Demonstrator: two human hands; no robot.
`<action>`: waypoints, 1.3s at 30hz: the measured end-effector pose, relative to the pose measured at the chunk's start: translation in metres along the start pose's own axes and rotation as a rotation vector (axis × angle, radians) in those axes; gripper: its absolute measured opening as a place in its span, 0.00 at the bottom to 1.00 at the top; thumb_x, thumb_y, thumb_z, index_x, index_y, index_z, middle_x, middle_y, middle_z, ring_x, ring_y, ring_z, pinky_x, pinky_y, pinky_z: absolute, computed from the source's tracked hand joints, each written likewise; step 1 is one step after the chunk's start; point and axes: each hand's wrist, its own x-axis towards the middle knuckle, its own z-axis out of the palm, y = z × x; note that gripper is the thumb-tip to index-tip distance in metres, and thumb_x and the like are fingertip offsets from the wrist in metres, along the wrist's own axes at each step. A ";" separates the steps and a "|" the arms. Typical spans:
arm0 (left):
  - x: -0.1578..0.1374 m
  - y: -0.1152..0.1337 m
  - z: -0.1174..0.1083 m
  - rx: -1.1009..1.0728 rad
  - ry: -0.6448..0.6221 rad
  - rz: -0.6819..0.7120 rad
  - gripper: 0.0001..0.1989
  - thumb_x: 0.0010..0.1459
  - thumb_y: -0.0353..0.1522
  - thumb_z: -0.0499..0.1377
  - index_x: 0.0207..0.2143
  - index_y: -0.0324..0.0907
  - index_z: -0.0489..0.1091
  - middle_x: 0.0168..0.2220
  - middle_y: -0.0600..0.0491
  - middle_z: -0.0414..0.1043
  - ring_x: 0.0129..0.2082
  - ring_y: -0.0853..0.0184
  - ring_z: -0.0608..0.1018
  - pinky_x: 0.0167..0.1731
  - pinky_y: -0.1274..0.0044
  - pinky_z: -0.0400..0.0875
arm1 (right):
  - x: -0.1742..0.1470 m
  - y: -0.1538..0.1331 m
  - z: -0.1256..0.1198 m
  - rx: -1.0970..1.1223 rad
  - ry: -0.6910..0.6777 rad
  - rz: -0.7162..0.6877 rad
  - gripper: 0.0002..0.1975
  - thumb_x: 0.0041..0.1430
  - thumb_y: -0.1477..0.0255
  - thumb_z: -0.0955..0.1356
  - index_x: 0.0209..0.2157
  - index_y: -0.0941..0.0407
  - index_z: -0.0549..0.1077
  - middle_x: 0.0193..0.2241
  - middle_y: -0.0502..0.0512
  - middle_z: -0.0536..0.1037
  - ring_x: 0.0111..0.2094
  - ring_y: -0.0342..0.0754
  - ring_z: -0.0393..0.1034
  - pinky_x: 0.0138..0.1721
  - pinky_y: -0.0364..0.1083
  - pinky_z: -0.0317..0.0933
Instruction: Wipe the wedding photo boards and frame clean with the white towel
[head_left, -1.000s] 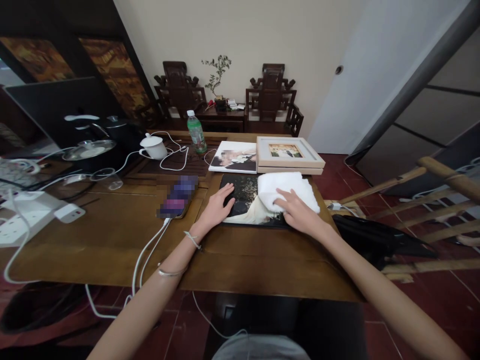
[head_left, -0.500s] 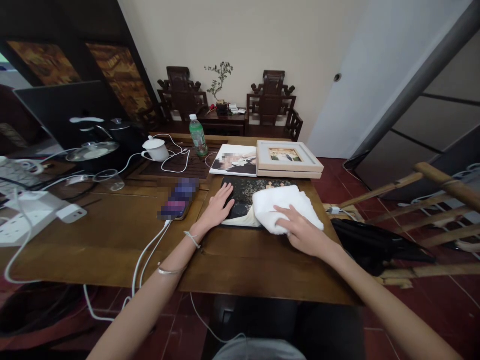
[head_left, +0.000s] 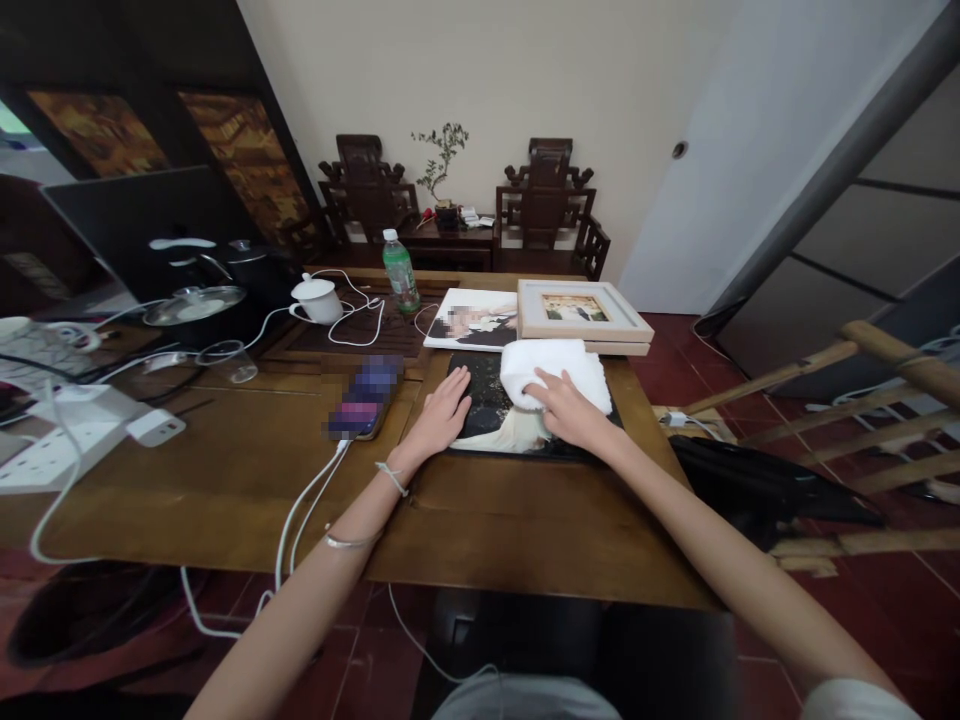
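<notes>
A dark photo panel with a pale dress in its picture lies flat on the wooden table. My left hand rests on its left edge, fingers stretched out and holding nothing. On the panel's upper right part is a folded white towel, which hides much of the picture. My right hand grips the towel's near side and presses it against the panel, with the index finger extended over the cloth.
Behind the panel are a white-edged photo and stacked picture frames. To the left lie a phone on a cable, a plastic cup and a power strip. A green bottle and lidded white cup stand farther back.
My right hand has slid the towel away from me and a little left over the panel, uncovering more of its near edge. My left hand stays on the panel's left edge.
</notes>
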 end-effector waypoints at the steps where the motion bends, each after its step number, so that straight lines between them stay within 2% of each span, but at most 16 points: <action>1: 0.000 0.000 0.000 0.004 0.002 0.000 0.24 0.66 0.36 0.43 0.63 0.43 0.53 0.66 0.45 0.48 0.66 0.58 0.51 0.59 0.51 0.49 | -0.008 -0.006 0.001 -0.001 -0.009 -0.011 0.30 0.46 0.88 0.57 0.53 0.60 0.65 0.58 0.71 0.63 0.64 0.58 0.47 0.59 0.66 0.43; 7: 0.000 0.001 0.001 0.014 -0.008 -0.016 0.25 0.65 0.35 0.43 0.63 0.40 0.54 0.67 0.44 0.47 0.67 0.58 0.50 0.59 0.51 0.49 | -0.071 -0.053 -0.003 0.038 -0.077 -0.143 0.29 0.44 0.88 0.58 0.49 0.59 0.68 0.60 0.66 0.61 0.65 0.62 0.42 0.59 0.70 0.39; 11: 0.000 0.001 0.002 0.010 0.005 -0.001 0.24 0.65 0.35 0.43 0.62 0.42 0.55 0.66 0.44 0.49 0.66 0.58 0.51 0.59 0.51 0.49 | -0.086 -0.067 -0.008 0.074 -0.098 -0.184 0.29 0.45 0.87 0.58 0.49 0.57 0.67 0.58 0.66 0.63 0.64 0.61 0.46 0.59 0.69 0.43; 13: 0.000 0.001 0.002 0.010 0.009 0.001 0.24 0.65 0.35 0.43 0.62 0.43 0.55 0.66 0.44 0.49 0.66 0.58 0.52 0.59 0.51 0.49 | -0.076 -0.063 -0.008 0.067 -0.073 -0.171 0.29 0.45 0.87 0.58 0.50 0.57 0.66 0.57 0.66 0.65 0.63 0.59 0.49 0.59 0.67 0.46; 16: 0.001 0.000 0.002 0.008 0.002 -0.006 0.24 0.65 0.34 0.42 0.62 0.42 0.55 0.66 0.44 0.49 0.66 0.58 0.52 0.59 0.51 0.50 | -0.045 -0.050 -0.007 0.023 -0.043 -0.133 0.27 0.47 0.87 0.57 0.49 0.58 0.66 0.54 0.68 0.67 0.61 0.59 0.53 0.57 0.65 0.50; 21: 0.001 -0.004 0.004 -0.007 0.034 0.017 0.23 0.66 0.34 0.42 0.62 0.43 0.54 0.66 0.45 0.50 0.66 0.59 0.53 0.59 0.52 0.50 | 0.018 -0.025 -0.013 -0.024 -0.019 -0.085 0.26 0.49 0.85 0.56 0.50 0.58 0.66 0.44 0.65 0.73 0.45 0.56 0.69 0.48 0.57 0.59; 24: 0.001 -0.005 0.005 -0.006 0.046 0.029 0.24 0.66 0.34 0.43 0.62 0.43 0.54 0.66 0.45 0.51 0.66 0.59 0.53 0.60 0.53 0.50 | 0.041 -0.017 -0.015 -0.016 0.000 -0.044 0.28 0.49 0.85 0.56 0.52 0.57 0.66 0.44 0.64 0.73 0.43 0.56 0.70 0.45 0.53 0.60; 27: 0.001 -0.004 0.004 -0.002 0.030 0.017 0.24 0.66 0.34 0.42 0.62 0.42 0.54 0.66 0.45 0.50 0.66 0.59 0.53 0.59 0.53 0.50 | 0.045 -0.017 -0.011 -0.028 0.020 -0.022 0.29 0.49 0.86 0.56 0.53 0.57 0.66 0.46 0.65 0.72 0.48 0.57 0.67 0.49 0.56 0.58; 30: 0.001 -0.004 0.004 -0.006 0.031 0.011 0.24 0.65 0.34 0.42 0.62 0.42 0.55 0.66 0.44 0.51 0.66 0.59 0.53 0.60 0.53 0.50 | 0.028 -0.026 -0.003 -0.053 0.032 -0.053 0.28 0.49 0.86 0.56 0.52 0.59 0.66 0.49 0.68 0.70 0.56 0.59 0.61 0.54 0.61 0.53; 33: 0.001 -0.003 0.005 -0.012 0.044 0.014 0.23 0.65 0.34 0.42 0.62 0.43 0.55 0.66 0.45 0.51 0.66 0.59 0.53 0.60 0.54 0.50 | -0.005 -0.041 0.003 -0.039 0.002 -0.105 0.28 0.49 0.87 0.57 0.51 0.59 0.67 0.55 0.68 0.66 0.62 0.59 0.52 0.58 0.66 0.46; 36: 0.001 -0.001 0.004 -0.018 0.034 0.003 0.23 0.65 0.34 0.42 0.62 0.43 0.55 0.66 0.45 0.50 0.66 0.59 0.52 0.60 0.52 0.50 | -0.043 -0.060 0.001 0.006 -0.052 -0.160 0.29 0.47 0.88 0.57 0.50 0.57 0.68 0.59 0.65 0.63 0.64 0.60 0.45 0.59 0.68 0.42; 39: 0.001 0.000 0.003 -0.023 0.027 0.001 0.23 0.65 0.33 0.43 0.62 0.43 0.55 0.66 0.45 0.50 0.66 0.59 0.52 0.59 0.51 0.49 | -0.070 -0.073 -0.006 0.060 -0.117 -0.199 0.28 0.46 0.87 0.58 0.49 0.56 0.69 0.60 0.64 0.63 0.65 0.61 0.45 0.59 0.70 0.43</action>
